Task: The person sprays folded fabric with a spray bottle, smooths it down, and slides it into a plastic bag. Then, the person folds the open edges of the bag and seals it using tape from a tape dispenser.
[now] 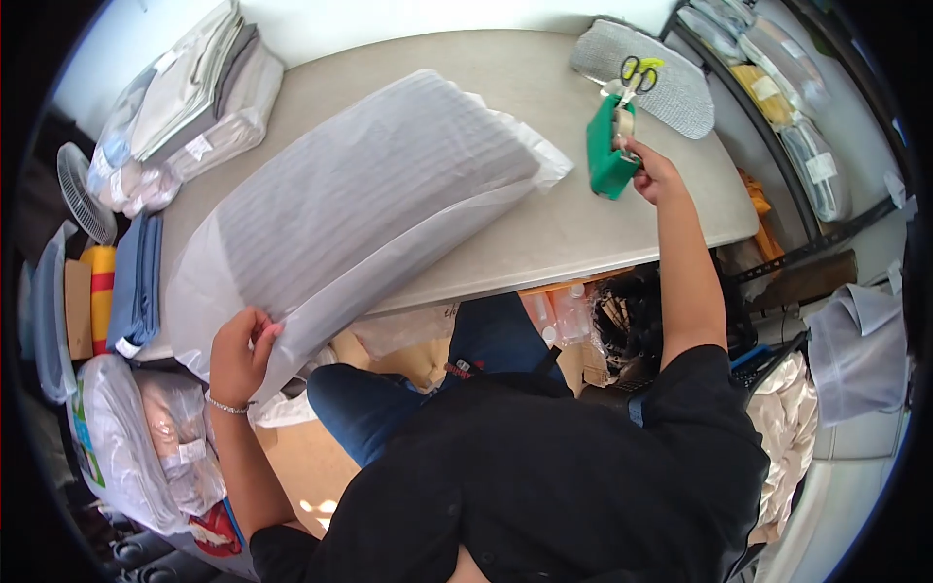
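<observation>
A folded grey striped fabric lies inside a clear plastic bag across the table. My left hand is closed on the bag's near-left edge, thumb and fingers pinching the plastic. At the right, my right hand reaches the green tape dispenser. Its fingers are pinched at the dispenser's front end, by the roll of tape; the strip between them is too small to see clearly. Scissors with black and yellow-green handles stand at the dispenser's far end.
The grey table carries stacked bagged fabrics at the back left and a grey textured mat at the back right. A metal rack with packaged textiles borders the right. Folded blue cloth and a fan are at the left.
</observation>
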The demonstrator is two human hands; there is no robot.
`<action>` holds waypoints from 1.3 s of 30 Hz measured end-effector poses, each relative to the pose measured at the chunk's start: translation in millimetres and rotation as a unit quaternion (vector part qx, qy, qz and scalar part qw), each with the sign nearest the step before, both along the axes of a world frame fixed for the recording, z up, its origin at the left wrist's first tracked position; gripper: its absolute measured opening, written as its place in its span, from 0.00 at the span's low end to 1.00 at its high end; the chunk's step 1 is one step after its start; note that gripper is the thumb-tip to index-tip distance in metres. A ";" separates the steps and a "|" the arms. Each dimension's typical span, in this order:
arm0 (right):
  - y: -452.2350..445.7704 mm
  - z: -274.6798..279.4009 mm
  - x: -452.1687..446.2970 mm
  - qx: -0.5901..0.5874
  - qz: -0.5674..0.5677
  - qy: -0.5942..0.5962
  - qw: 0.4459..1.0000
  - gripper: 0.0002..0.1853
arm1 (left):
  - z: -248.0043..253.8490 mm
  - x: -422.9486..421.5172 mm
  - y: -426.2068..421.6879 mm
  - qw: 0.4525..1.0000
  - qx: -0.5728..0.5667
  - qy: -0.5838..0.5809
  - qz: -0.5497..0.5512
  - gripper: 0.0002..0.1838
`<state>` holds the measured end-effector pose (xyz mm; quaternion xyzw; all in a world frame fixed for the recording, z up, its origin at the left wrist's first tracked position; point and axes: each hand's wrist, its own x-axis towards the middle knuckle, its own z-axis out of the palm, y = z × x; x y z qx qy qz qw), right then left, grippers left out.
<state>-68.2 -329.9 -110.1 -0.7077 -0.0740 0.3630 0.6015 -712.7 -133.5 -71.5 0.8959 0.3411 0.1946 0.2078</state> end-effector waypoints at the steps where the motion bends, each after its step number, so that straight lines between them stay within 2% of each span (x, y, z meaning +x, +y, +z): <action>1: 3.6 5.4 -5.6 0.003 -0.004 0.005 1.000 0.14 | 0.7 0.1 0.2 1.000 -0.008 0.004 0.004 0.12; 2: 3.5 7.8 -14.2 0.007 -0.010 0.002 1.000 0.14 | 1.4 0.2 0.1 1.000 -0.016 0.009 0.010 0.12; 4: -1.0 15.3 -39.1 0.098 -0.097 0.014 0.990 0.15 | 0.8 -0.1 -0.1 1.000 -0.008 0.009 0.007 0.12; 10: -19.7 -4.2 -73.1 0.211 -0.112 -0.039 0.970 0.18 | -1.5 1.4 -0.1 1.000 -0.017 0.005 0.011 0.12; 12: -23.5 -17.0 -82.4 0.245 -0.079 -0.091 0.962 0.17 | -0.5 1.1 0.2 1.000 -0.016 0.006 0.010 0.12; 21: -30.5 -57.2 -122.9 0.217 -0.114 -0.066 0.967 0.15 | 0.7 0.7 0.0 1.000 -0.004 0.004 0.003 0.13; 28: -25.9 -70.6 -109.3 0.113 -0.138 -0.031 0.983 0.12 | 1.5 0.8 2.9 1.000 -0.003 0.013 -0.012 0.12; 30: -24.2 -78.8 -94.5 0.117 -0.141 -0.027 0.983 0.10 | 1.1 -2.3 3.4 1.000 -0.013 0.008 -0.014 0.12; 34: -24.7 -85.5 -74.5 0.092 -0.159 -0.005 0.983 0.14 | -2.6 -6.3 7.0 1.000 -0.008 0.009 -0.015 0.13; 39: -30.8 -84.8 -65.1 0.061 -0.121 -0.108 0.985 0.15 | -4.4 -9.4 8.5 1.000 -0.009 -0.001 -0.004 0.13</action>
